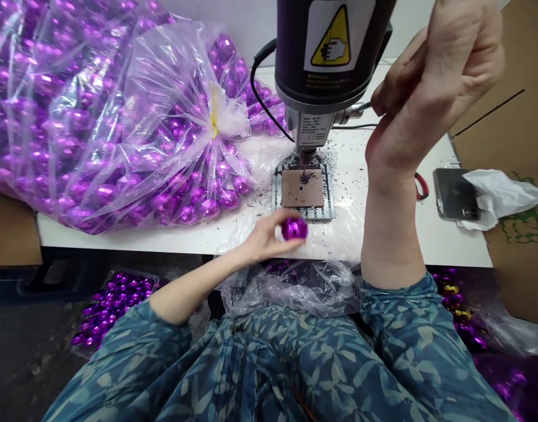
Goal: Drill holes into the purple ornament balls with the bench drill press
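Between the thumb and fingers of my left hand (269, 235) is a shiny purple faceted ball (294, 228), with a small dark spot on its side. It is held just in front of the metal base plate (331, 212) of a bench drill press (322, 64). On that base lies a brown square board (295, 190) with a small hole, strewn with dark shavings. Raised at the upper right, my right hand (445, 76) is closed around the drill press's feed handle (363, 107); the fingers hide most of its grip.
A big clear bag (97, 129) of purple balls, tied with yellow, fills the table's left. On the right lie a phone (456, 193), crumpled tissue (506, 196) and a red-handled tool (422, 186). Cardboard (515, 76) stands beyond. Crumpled plastic (290, 287) lies at my lap.
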The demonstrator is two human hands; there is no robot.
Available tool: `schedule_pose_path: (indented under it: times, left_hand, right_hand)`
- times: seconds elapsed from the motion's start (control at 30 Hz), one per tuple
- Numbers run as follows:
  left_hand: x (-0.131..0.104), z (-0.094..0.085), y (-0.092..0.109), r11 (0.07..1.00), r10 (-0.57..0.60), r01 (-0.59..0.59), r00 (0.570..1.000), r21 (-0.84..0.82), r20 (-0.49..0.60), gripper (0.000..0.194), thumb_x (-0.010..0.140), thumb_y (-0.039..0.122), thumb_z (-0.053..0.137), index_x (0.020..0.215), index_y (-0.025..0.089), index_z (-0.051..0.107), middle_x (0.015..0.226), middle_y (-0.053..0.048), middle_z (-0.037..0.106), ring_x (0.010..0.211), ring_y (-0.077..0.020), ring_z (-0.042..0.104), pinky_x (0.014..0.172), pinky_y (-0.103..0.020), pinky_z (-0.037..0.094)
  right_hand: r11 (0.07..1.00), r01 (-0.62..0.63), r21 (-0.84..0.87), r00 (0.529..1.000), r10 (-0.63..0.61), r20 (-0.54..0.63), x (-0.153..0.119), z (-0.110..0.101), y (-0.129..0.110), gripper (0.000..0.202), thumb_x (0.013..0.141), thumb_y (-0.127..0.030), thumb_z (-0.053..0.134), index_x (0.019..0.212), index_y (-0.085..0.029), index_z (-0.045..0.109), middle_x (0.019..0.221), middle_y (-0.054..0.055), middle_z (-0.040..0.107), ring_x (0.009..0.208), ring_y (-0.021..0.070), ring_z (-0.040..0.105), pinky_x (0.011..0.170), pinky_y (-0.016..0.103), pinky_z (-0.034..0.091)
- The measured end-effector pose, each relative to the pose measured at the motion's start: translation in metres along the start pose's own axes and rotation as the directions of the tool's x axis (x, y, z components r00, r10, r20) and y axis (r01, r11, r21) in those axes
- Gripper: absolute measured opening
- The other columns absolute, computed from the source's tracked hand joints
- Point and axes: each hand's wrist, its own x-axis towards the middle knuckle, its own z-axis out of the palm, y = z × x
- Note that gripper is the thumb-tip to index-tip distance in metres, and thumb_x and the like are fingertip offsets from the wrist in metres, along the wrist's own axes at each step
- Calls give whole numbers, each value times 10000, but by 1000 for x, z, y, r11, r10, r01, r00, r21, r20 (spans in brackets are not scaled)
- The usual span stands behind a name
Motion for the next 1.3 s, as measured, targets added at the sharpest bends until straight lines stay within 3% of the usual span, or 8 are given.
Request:
schedule_pose_path:
  times: [0.1, 0.33, 0.47, 0.6, 0.7, 0.83, 1.03, 1.3]
  left_hand:
    - [-60, 16, 3, 967, -214, 141, 900, 211, 379, 509, 1021, 582, 591, 1310, 167, 644, 1086, -144, 800, 915, -278, 792, 799, -427, 667]
    - [-96, 50, -48, 681, -623, 434, 767, 591, 155, 387, 1074, 196, 368, 1352, 113, 625, 1130, -231, 803, 1058, -376, 811, 928, -502, 636]
    - [-85, 39, -21, 681, -606, 382, 773, 625, 187, 289, 1037, 223, 492, 1206, 134, 709, 1056, -228, 802, 937, -401, 809, 825, -526, 633]
    - [-48, -17, 30, 908, -336, 184, 857, 377, 391, 269, 1060, 318, 511, 1000, 209, 749, 829, -77, 792, 659, -213, 726, 703, -385, 613]
    - [14, -71, 32, 978, -114, 100, 991, 184, 67, 339, 1105, 318, 400, 1105, 189, 714, 987, -94, 807, 738, -159, 717, 707, -320, 596]
    - [111, -115, -16, 926, 7, 69, 980, 372, -201, 330, 1077, 239, 435, 1286, 151, 675, 1310, -142, 762, 1173, -223, 722, 1035, -373, 568]
    - [180, -123, -55, 626, -423, 319, 905, 712, -33, 428, 900, 86, 562, 1281, 129, 753, 1017, -118, 835, 901, -250, 785, 929, -354, 589]
    - [148, -141, -32, 229, -536, 363, 822, 903, -194, 396, 818, 166, 737, 1210, 140, 787, 1104, -177, 820, 1180, -381, 746, 1078, -473, 555]
  right_hand:
    - [998, -58, 13, 998, 57, 28, -3, -3, -7, 498, 748, -556, 713, 640, -187, 397, 450, -116, 311, 371, -19, 282, 423, 180, 137]
    - [996, -62, 58, 998, 61, 7, -4, 1, -12, 483, 709, -552, 740, 637, -203, 414, 438, -114, 341, 361, 6, 281, 429, 228, 128]
    - [996, -51, 72, 999, 51, 4, -3, 1, -11, 489, 708, -553, 734, 628, -216, 389, 425, -119, 332, 346, 19, 253, 418, 256, 117]
    - [996, -61, 68, 998, 61, 6, -3, 1, -13, 481, 724, -532, 731, 632, -221, 376, 429, -115, 328, 353, 25, 249, 430, 265, 116]
    - [995, -68, 71, 998, 68, -5, -4, 2, -15, 471, 729, -524, 735, 643, -226, 381, 445, -109, 311, 364, 29, 245, 436, 273, 102]
    - [996, -51, 74, 999, 52, -2, -5, 1, -15, 498, 738, -562, 720, 631, -225, 369, 443, -105, 280, 358, 27, 251, 423, 276, 109]
    - [998, -56, 30, 998, 55, 41, -4, -5, -15, 532, 788, -531, 737, 627, -198, 355, 453, -112, 350, 368, 13, 291, 405, 239, 160]
    - [997, -77, 30, 996, 76, 50, -7, -4, -21, 507, 803, -526, 706, 649, -192, 357, 474, -92, 296, 392, 16, 309, 430, 228, 162]
